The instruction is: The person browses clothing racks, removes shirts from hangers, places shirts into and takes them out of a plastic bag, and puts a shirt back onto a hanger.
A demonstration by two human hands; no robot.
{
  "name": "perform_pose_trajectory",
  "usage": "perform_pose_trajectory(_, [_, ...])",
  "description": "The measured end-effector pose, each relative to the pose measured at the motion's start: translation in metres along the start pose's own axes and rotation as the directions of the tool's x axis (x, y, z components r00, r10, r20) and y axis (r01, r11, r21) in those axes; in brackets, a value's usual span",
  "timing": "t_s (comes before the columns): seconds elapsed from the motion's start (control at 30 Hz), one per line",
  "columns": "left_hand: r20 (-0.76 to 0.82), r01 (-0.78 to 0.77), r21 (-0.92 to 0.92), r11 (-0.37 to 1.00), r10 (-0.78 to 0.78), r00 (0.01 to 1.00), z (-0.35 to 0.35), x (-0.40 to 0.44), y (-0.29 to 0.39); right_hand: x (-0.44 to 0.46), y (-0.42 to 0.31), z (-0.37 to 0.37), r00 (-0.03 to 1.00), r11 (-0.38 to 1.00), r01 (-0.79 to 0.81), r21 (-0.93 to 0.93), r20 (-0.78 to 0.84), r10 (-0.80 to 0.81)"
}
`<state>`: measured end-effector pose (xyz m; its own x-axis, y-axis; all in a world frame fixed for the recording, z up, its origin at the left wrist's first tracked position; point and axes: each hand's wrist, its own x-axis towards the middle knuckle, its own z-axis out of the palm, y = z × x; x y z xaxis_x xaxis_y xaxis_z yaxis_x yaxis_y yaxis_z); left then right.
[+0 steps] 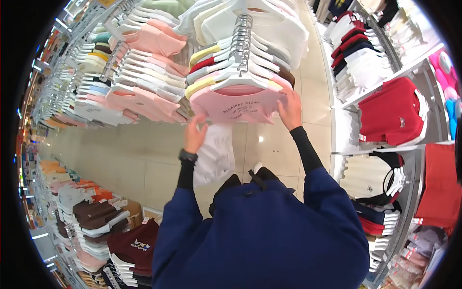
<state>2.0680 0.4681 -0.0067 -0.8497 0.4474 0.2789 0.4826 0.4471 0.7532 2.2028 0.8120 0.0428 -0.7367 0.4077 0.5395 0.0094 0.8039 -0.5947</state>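
A pink shirt with dark lettering hangs at the front of a rack, on a white hanger. My right hand is at the shirt's right shoulder and sleeve, fingers pressed on the cloth. My left hand, with a dark watch on the wrist, is just below the shirt's left sleeve, its thumb and fingers apart and slightly blurred. Beside this hand, a white plastic bag or cloth hangs down over the floor.
More shirts on hangers fill racks at the left. Shelving at the right holds a red shirt and a cream shirt. Dark clothes hang at the lower left. Beige tiled floor shows between the racks.
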Motion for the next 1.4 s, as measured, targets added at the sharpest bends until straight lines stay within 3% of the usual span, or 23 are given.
perform_pose_trajectory(0.07, [-0.114,-0.071,0.213,0.974,0.097,0.989,-0.019,0.039,0.016,0.001,0.007,0.002,1.0,1.0,-0.018,0.002,-0.003,0.018])
perform_pose_trajectory(0.13, [-0.148,-0.081,0.293,0.953,0.129,0.981,-0.024,0.069,0.017,0.003,0.02,0.005,0.999,0.999,-0.045,0.023,0.011,0.044])
perform_pose_trajectory(0.4, [-0.016,0.078,0.272,0.959,-0.076,0.997,-0.019,0.092,-0.004,0.003,0.053,0.013,0.994,0.989,-0.074,0.125,0.089,0.063])
perform_pose_trajectory(0.47, [0.023,0.119,0.286,0.951,-0.131,0.991,-0.019,0.083,-0.003,-0.007,0.055,0.018,0.973,0.949,-0.221,0.225,0.111,0.201])
perform_pose_trajectory(0.53, [0.003,0.169,0.081,0.982,-0.17,0.985,-0.013,0.074,-0.019,-0.021,0.065,0.032,0.961,0.903,-0.275,0.33,0.078,0.265])
perform_pose_trajectory(0.63, [0.101,0.348,-0.176,0.921,-0.334,0.937,-0.018,0.059,-0.028,-0.043,0.077,0.047,0.808,0.56,-0.566,0.605,0.272,0.524])
perform_pose_trajectory(0.67, [0.167,0.427,-0.245,0.87,-0.396,0.903,-0.022,0.052,-0.029,-0.051,0.079,0.047,0.781,0.513,-0.6,0.614,0.309,0.543])
perform_pose_trajectory(0.7, [0.236,0.498,-0.308,0.811,-0.442,0.865,-0.026,0.049,-0.03,-0.058,0.081,0.047,0.774,0.558,-0.628,0.542,0.36,0.521])
perform_pose_trajectory(0.8, [0.453,0.369,-0.127,0.921,-0.277,0.848,-0.029,0.03,-0.071,-0.084,0.099,0.051,0.711,0.656,-0.685,0.317,0.486,0.508])
perform_pose_trajectory(0.87, [0.502,0.345,0.019,0.938,-0.308,0.808,-0.021,0.016,-0.09,-0.107,0.11,0.064,0.633,0.669,-0.725,0.164,0.542,0.553])
perform_pose_trajectory(0.9, [0.521,0.323,0.091,0.942,-0.321,0.791,-0.017,0.01,-0.105,-0.12,0.117,0.072,0.679,0.722,-0.681,0.118,0.47,0.564])
perform_pose_trajectory(0.93, [0.542,0.36,0.043,0.932,-0.325,0.775,-0.009,0.0,-0.132,-0.137,0.124,0.081,0.722,0.768,-0.638,0.064,0.396,0.567])
perform_pose_trajectory(1.03, [0.417,0.38,-0.048,0.924,-0.327,0.848,-0.013,-0.02,-0.155,-0.164,0.122,0.095,0.777,0.79,-0.613,-0.014,0.174,0.606])
perform_pose_trajectory(1.17, [0.285,0.339,-0.172,0.925,-0.282,0.916,-0.043,-0.026,-0.155,-0.173,0.111,0.112,0.738,0.737,-0.675,-0.034,-0.011,0.675])
perform_pose_trajectory(1.23, [0.217,0.317,-0.185,0.93,-0.275,0.936,-0.062,-0.033,-0.152,-0.164,0.085,0.12,0.775,0.75,-0.632,-0.195,-0.177,0.607])
perform_pose_trajectory(1.33, [0.068,0.318,-0.195,0.928,-0.31,0.948,-0.089,-0.063,-0.144,-0.167,0.038,0.153,0.679,0.639,-0.699,-0.322,-0.579,0.451])
perform_pose_trajectory(1.4, [-0.032,0.313,-0.148,0.938,-0.321,0.947,-0.118,-0.09,-0.133,-0.179,0.017,0.19,0.766,0.77,-0.59,-0.243,-0.468,0.44])
